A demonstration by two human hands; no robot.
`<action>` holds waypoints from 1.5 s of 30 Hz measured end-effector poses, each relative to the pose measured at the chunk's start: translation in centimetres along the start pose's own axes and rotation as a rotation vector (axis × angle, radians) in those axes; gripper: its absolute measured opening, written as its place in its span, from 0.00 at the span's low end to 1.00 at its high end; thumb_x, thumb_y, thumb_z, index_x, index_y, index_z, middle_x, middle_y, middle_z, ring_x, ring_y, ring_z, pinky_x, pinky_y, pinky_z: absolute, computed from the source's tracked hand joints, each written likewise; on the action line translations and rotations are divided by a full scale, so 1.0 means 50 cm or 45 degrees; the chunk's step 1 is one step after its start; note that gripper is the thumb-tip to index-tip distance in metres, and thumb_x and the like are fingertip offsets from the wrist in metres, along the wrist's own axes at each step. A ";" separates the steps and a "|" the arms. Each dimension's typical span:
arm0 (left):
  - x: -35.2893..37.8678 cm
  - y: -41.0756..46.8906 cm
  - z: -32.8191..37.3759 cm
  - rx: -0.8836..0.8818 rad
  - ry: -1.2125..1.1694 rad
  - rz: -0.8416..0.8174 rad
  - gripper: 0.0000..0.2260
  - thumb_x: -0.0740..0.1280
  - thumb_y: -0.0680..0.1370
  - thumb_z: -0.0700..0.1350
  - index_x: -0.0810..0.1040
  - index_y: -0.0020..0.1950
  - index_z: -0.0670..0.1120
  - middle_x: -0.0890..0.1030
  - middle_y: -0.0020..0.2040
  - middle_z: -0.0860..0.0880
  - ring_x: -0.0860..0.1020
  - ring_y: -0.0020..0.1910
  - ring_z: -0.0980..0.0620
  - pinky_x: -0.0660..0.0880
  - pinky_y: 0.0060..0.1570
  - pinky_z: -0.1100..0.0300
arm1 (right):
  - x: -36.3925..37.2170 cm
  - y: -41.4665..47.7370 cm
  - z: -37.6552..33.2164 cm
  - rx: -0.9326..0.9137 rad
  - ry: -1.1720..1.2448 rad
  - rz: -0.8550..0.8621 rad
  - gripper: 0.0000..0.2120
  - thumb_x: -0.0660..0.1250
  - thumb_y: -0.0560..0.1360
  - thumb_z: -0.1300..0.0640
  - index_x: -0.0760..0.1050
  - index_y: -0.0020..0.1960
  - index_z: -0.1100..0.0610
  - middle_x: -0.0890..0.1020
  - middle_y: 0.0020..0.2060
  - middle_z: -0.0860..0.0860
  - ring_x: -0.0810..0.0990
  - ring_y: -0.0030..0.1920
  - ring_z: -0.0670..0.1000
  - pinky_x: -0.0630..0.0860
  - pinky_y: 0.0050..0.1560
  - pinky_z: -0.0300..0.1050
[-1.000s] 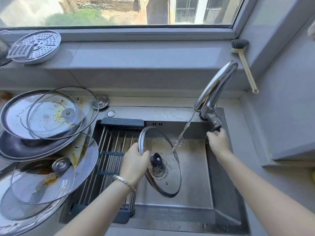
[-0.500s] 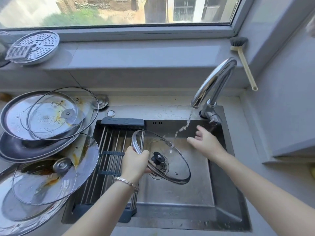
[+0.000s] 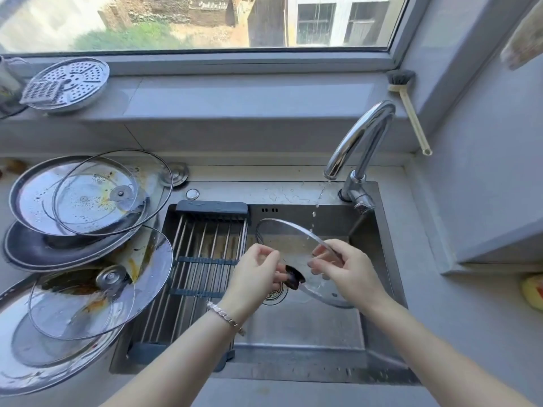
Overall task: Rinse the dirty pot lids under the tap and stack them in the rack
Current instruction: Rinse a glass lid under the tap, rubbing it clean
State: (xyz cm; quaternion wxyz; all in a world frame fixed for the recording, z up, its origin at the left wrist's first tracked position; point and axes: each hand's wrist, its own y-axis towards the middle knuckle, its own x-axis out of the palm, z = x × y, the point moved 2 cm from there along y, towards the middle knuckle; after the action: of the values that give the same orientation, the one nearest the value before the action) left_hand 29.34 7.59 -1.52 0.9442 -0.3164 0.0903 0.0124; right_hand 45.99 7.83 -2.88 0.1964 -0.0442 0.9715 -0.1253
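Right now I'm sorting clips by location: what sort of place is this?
Most likely a home kitchen: a steel sink with a chrome tap, a drying rack laid across it, and greasy pot lids piled on the counter.

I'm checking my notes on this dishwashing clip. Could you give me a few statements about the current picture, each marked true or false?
1. Both the left hand and the right hand hold the glass lid over the sink. True.
2. The tap runs in a full stream. False: only a few drops fall from its spout.
3. The rack holds two rinsed lids. False: its bars show no lid.
4. Dirty lids lie stacked on the counter left of the sink. True.
5. The brush lies in the sink. False: it leans in the window corner, right of the tap.
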 end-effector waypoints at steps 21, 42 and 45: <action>-0.173 -0.014 -0.176 -0.143 0.170 0.311 0.06 0.60 0.77 0.38 0.73 0.45 0.48 0.79 0.45 0.44 0.81 0.40 0.49 0.78 0.46 0.48 | 0.029 -0.009 0.048 0.782 1.100 0.267 0.05 0.63 0.77 0.63 0.71 0.43 0.58 0.84 0.30 0.56 0.84 0.29 0.52 0.80 0.27 0.40; -0.381 0.032 -0.165 -0.002 0.212 0.369 0.09 0.58 0.77 0.37 0.74 0.42 0.47 0.81 0.42 0.47 0.80 0.39 0.53 0.76 0.45 0.55 | 0.441 0.184 0.056 0.804 1.066 0.099 0.04 0.61 0.78 0.62 0.67 0.52 0.59 0.84 0.35 0.54 0.83 0.31 0.48 0.80 0.33 0.39; -0.389 0.038 -0.161 0.013 0.192 0.355 0.08 0.57 0.78 0.38 0.75 0.43 0.46 0.81 0.42 0.48 0.80 0.39 0.53 0.75 0.45 0.56 | 0.448 0.188 0.060 0.714 0.439 0.134 0.12 0.61 0.78 0.55 0.69 0.58 0.60 0.78 0.50 0.57 0.78 0.39 0.52 0.74 0.36 0.43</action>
State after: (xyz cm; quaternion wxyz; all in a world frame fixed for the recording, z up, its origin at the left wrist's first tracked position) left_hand 8.73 4.94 -5.49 0.9255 -0.2961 0.2041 0.1191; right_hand 26.25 13.21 -16.29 0.0400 0.0837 0.9190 -0.3832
